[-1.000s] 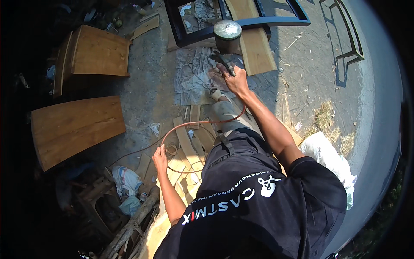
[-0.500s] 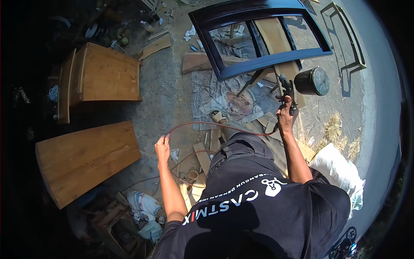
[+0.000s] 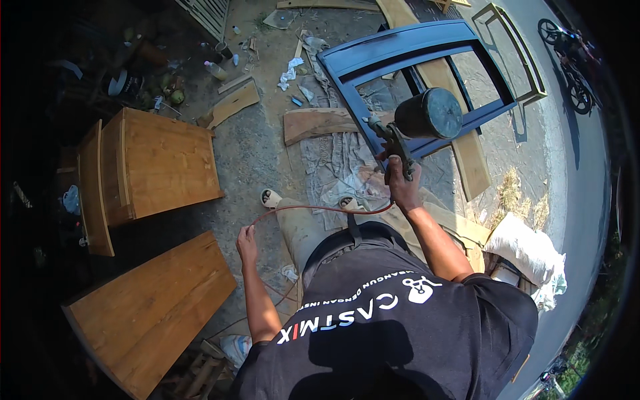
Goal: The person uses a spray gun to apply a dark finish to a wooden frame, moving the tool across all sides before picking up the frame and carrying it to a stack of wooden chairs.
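My right hand (image 3: 404,184) is closed around the handle of a spray gun (image 3: 393,143) with a dark round cup (image 3: 440,113) on its right side. The gun is in front of a dark blue wooden frame (image 3: 373,53) with several openings, and its nozzle end overlaps the frame's left side. A thin red hose (image 3: 313,207) runs from the gun's handle across my body to my left hand (image 3: 247,243). There my left fingers pinch the hose, holding it up at the left of my legs.
A wooden cabinet (image 3: 170,163) and a wooden panel (image 3: 153,313) stand at the left. Under the frame lie a plank (image 3: 472,167) and stained sheets (image 3: 327,160). A white sack (image 3: 527,250) sits at the right, with a thin metal frame (image 3: 513,50) and a parked motorcycle (image 3: 573,67) beyond.
The spray gun in my right hand has moved left and now overlaps the blue frame. My view has shifted, and both my feet now show. My left hand still holds the hose.
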{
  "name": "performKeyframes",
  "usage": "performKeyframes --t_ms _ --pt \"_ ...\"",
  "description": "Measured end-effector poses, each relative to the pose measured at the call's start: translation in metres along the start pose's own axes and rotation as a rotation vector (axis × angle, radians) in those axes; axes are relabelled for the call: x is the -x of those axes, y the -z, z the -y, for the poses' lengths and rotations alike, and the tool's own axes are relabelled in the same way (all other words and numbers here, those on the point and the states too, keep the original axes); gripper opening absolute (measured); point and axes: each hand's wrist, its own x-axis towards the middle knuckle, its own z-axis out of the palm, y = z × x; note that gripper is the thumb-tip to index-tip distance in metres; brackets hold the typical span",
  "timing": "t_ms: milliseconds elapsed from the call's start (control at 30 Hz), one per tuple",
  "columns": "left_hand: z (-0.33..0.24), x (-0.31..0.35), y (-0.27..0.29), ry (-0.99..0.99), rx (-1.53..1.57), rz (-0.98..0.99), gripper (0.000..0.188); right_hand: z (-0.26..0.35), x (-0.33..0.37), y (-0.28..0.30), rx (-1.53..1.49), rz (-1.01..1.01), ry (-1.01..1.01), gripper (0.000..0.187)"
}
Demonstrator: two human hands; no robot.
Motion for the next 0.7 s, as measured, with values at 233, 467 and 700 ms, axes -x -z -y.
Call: performKeyframes --t_ms 233,467,700 --pt "0.079 -0.142 0.051 -0.158 -0.184 0.071 0.027 0.02 -0.068 -0.146 0.087 -0.127 -0.039 0.041" --pt "0.033 -0.22 0.126 -0.161 -0.057 0.353 0.025 0.037 -0.133 -0.253 0.206 -0.334 0.093 0.032" --pt "-0.012 -0.315 0.137 -0.185 -0.02 0.601 0.025 0.041 -0.151 -0.316 0.263 -0.238 0.119 0.028"
